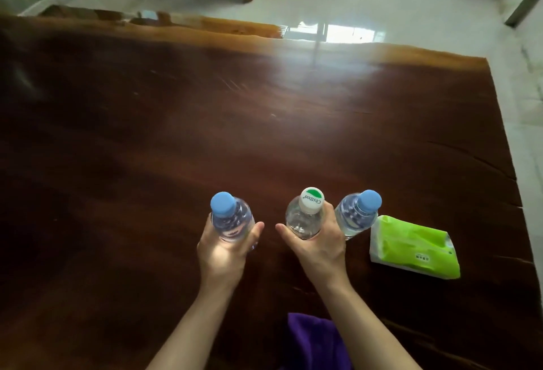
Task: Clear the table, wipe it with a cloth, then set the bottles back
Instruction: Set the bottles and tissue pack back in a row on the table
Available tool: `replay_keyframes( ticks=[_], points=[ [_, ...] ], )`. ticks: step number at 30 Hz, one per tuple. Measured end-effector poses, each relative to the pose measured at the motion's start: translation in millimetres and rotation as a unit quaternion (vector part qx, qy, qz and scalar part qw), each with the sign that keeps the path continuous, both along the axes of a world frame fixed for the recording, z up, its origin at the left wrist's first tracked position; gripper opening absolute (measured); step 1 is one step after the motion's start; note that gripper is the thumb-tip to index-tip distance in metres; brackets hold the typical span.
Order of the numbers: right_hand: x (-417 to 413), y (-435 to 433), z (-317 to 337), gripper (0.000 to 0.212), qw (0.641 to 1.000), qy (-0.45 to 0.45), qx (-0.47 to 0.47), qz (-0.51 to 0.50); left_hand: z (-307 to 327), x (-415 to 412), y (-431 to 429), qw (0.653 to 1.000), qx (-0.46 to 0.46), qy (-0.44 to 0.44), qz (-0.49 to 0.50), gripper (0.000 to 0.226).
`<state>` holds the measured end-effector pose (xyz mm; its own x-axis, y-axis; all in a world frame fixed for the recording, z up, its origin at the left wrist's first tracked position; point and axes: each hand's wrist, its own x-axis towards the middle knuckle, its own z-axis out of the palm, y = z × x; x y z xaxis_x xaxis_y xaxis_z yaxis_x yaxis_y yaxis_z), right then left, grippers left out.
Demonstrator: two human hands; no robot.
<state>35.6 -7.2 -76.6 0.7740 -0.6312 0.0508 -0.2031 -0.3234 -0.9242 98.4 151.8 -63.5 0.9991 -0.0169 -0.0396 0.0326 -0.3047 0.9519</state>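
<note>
A blue-capped water bottle [230, 218] is gripped by the left hand [224, 247], the fingers being wrapped around its body and the thumb extended toward the right. A clear water bottle with a white-and-green cap [305, 218] is enclosed by the right hand [316, 247] in the same manner. Both bottles are held upright over the dark wooden counter [176, 120]; whether their bases are touching the surface cannot be told, since they are hidden by the hands.

A second blue-capped bottle [357, 214] is seen just beyond the right hand, leaning outward, close against its fingers; whether it is also held by them or stands free cannot be told. A green tissue pack [412, 247] lies flat to the right of the right hand. A purple cloth [314, 340] is located between the forearms, at the near edge.

The step in hand is judged to be a bottle transfer: either removal before wiping or replacement after it. This cannot be settled from the view. The surface ahead of the hands carries nothing else.

If clearing is in progress, both bottles are to be lifted straight up and carried off the counter, followed by the third bottle and the tissue pack, before the cloth is taken up. If replacement is in progress, the bases are to be seated flat before the grips are released.
</note>
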Motion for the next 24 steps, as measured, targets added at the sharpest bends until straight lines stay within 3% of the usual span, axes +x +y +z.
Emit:
replay_keyframes(
  ticks=[16,24],
  points=[
    [46.0,-4.8,-18.9,0.069,0.998,-0.028,-0.01,0.055,-40.3,49.2,-23.3,1.0,0.018,0.011,-0.01,0.042],
    [41.4,-6.4,-18.5,0.069,0.996,0.0,0.015,0.088,-48.6,48.0,-14.4,0.998,0.001,0.023,-0.056,0.06]
  ],
)
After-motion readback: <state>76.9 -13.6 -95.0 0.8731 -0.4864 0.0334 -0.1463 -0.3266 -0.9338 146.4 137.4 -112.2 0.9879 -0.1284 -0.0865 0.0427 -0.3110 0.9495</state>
